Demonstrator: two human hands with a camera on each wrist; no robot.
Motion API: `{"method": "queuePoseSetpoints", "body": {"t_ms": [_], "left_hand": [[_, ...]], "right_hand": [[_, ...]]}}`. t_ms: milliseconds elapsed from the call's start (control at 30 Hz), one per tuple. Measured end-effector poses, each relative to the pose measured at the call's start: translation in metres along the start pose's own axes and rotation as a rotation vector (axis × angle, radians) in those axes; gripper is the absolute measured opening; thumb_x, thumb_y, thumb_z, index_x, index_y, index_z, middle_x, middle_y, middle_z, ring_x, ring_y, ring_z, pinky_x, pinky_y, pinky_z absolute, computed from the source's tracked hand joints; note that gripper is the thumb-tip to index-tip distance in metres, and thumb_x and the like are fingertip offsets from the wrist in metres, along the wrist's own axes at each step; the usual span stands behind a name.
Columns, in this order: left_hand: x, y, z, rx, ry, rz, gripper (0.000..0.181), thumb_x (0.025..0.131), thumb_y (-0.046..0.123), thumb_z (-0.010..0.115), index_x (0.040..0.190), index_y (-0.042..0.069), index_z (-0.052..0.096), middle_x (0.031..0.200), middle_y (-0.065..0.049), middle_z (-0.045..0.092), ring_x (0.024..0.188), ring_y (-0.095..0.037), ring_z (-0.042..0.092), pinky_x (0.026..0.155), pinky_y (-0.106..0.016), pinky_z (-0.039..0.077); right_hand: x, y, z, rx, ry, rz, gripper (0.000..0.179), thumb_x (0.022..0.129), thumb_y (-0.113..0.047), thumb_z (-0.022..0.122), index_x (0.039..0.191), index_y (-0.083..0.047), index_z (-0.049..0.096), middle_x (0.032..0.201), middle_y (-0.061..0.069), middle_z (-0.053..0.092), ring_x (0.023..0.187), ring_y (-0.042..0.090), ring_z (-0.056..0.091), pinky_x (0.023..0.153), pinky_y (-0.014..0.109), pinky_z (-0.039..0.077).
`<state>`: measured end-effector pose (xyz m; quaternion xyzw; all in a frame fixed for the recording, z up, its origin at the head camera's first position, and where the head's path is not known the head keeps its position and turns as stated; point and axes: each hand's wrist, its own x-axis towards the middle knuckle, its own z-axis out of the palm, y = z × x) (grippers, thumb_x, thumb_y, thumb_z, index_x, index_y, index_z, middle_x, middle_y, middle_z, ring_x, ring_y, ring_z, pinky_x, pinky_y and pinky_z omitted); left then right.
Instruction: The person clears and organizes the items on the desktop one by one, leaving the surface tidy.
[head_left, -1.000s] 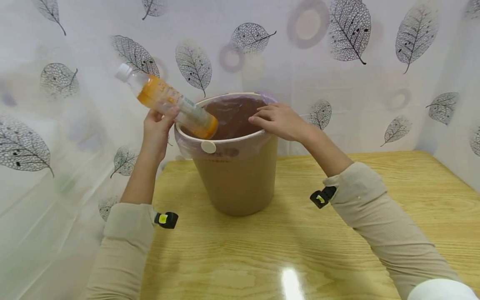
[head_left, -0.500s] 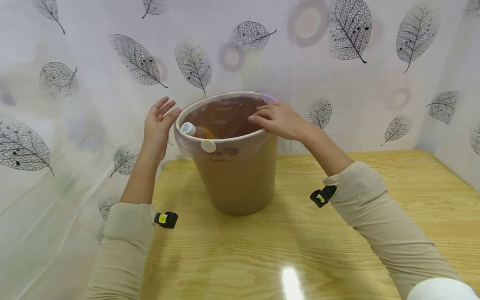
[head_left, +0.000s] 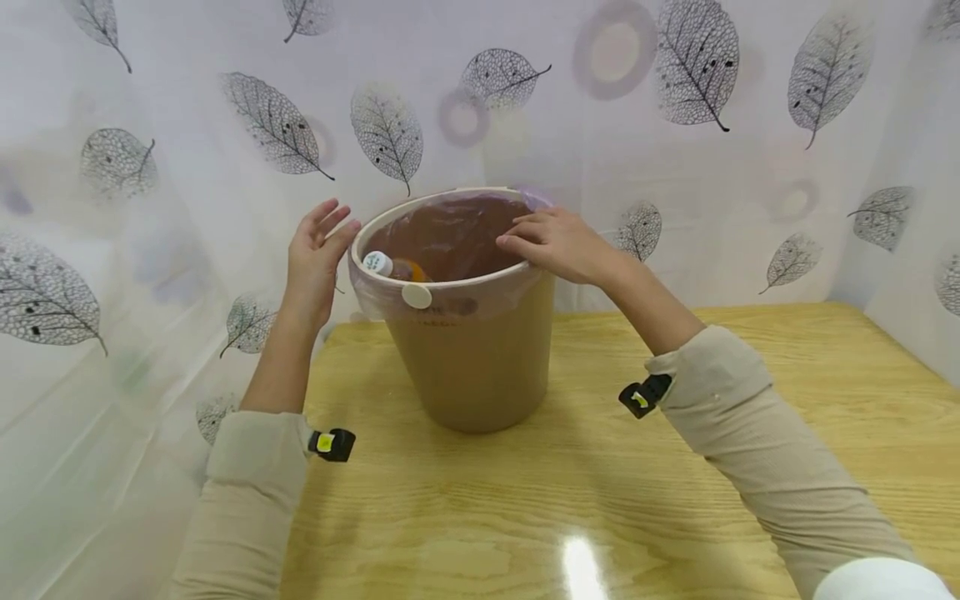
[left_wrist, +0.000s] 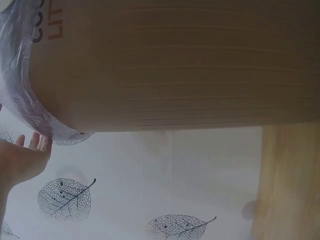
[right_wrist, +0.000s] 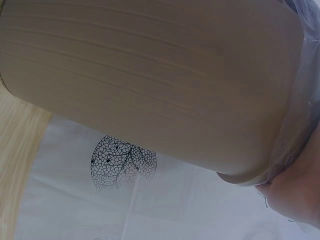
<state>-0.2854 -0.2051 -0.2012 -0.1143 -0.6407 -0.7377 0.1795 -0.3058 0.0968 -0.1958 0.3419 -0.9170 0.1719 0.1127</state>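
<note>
A brown bucket-shaped bin [head_left: 480, 367] with a cream rim and a clear plastic bag [head_left: 367, 287] folded over its edge stands upright on the table. Inside it, against the left wall, leans a plastic bottle [head_left: 405, 269] with a white cap and orange label; its lower part is hidden. My left hand [head_left: 317, 254] is at the bin's left rim, fingers spread and holding nothing. In the left wrist view its fingertips are close to the bagged edge; contact is unclear. Across the right rim rests my right hand [head_left: 558, 242], its fingers and thumb pointing into the bin.
The bin is on a light wood table [head_left: 480, 508] with a leaf-patterned sheet [head_left: 675, 183] hanging behind and at the sides. A white rounded object [head_left: 885, 579] shows at the lower right corner.
A second ago my left hand held the bottle tilted over the bin; it has let go, and the bottle has dropped inside. The right hand has kept its place on the rim.
</note>
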Motion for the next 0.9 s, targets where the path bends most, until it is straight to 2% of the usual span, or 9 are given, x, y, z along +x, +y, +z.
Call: {"method": "queuePoseSetpoints", "body": {"t_ms": [300,433,533,633,733,833,900], "left_hand": [[-0.002,-0.002,-0.002,0.067,0.001,0.039,0.054,0.089,0.008,0.06,0.137,0.0,0.036,0.136,-0.016,0.04,0.122,-0.024,0.041,0.1,-0.022,0.032],[-0.004,0.001,0.003,0.118,-0.012,0.087,0.054,0.088,0.007,0.061,0.136,0.001,0.037,0.135,-0.015,0.042,0.121,-0.024,0.041,0.099,-0.024,0.034],[-0.009,0.006,0.012,0.185,-0.05,0.155,0.054,0.087,0.006,0.062,0.135,0.0,0.038,0.134,-0.013,0.042,0.122,-0.023,0.041,0.099,-0.025,0.034],[-0.019,0.013,0.027,0.276,-0.096,0.241,0.054,0.087,0.008,0.062,0.134,-0.001,0.038,0.134,-0.011,0.043,0.122,-0.02,0.04,0.101,-0.025,0.032],[-0.031,0.021,0.051,0.352,-0.138,0.314,0.053,0.086,0.011,0.063,0.134,0.0,0.04,0.134,-0.008,0.044,0.122,-0.016,0.04,0.102,-0.025,0.029],[-0.047,0.024,0.082,0.394,-0.201,0.4,0.054,0.086,0.014,0.065,0.134,0.003,0.042,0.134,-0.006,0.044,0.121,-0.011,0.04,0.102,-0.025,0.028],[-0.056,0.021,0.106,0.412,-0.263,0.502,0.053,0.086,0.014,0.065,0.133,0.002,0.043,0.133,-0.008,0.044,0.121,-0.01,0.038,0.103,-0.026,0.028]], "right_hand": [[-0.001,0.0,0.003,0.027,0.005,-0.01,0.045,0.096,-0.036,0.04,0.123,-0.005,0.058,0.134,0.016,0.046,0.128,0.027,0.034,0.108,0.039,0.015],[-0.003,0.004,0.006,0.088,0.056,-0.001,0.049,0.095,-0.038,0.041,0.126,-0.004,0.055,0.137,0.016,0.042,0.131,0.029,0.027,0.108,0.04,0.014],[-0.008,0.008,0.007,0.169,0.116,0.015,0.053,0.093,-0.041,0.044,0.13,-0.003,0.051,0.141,0.016,0.037,0.133,0.028,0.024,0.108,0.041,0.016],[-0.019,0.012,0.006,0.242,0.189,0.026,0.055,0.093,-0.043,0.045,0.132,-0.005,0.049,0.142,0.012,0.035,0.133,0.025,0.025,0.107,0.042,0.02],[-0.035,0.018,0.002,0.264,0.271,0.033,0.053,0.094,-0.043,0.045,0.132,-0.007,0.049,0.142,0.008,0.036,0.132,0.023,0.027,0.106,0.043,0.021],[-0.059,0.029,-0.004,0.21,0.339,0.039,0.051,0.096,-0.042,0.042,0.132,-0.006,0.048,0.142,0.008,0.038,0.132,0.023,0.026,0.107,0.044,0.019],[-0.078,0.038,-0.005,0.141,0.37,0.049,0.05,0.097,-0.04,0.04,0.133,-0.005,0.048,0.141,0.01,0.038,0.133,0.025,0.025,0.107,0.045,0.017]]}}
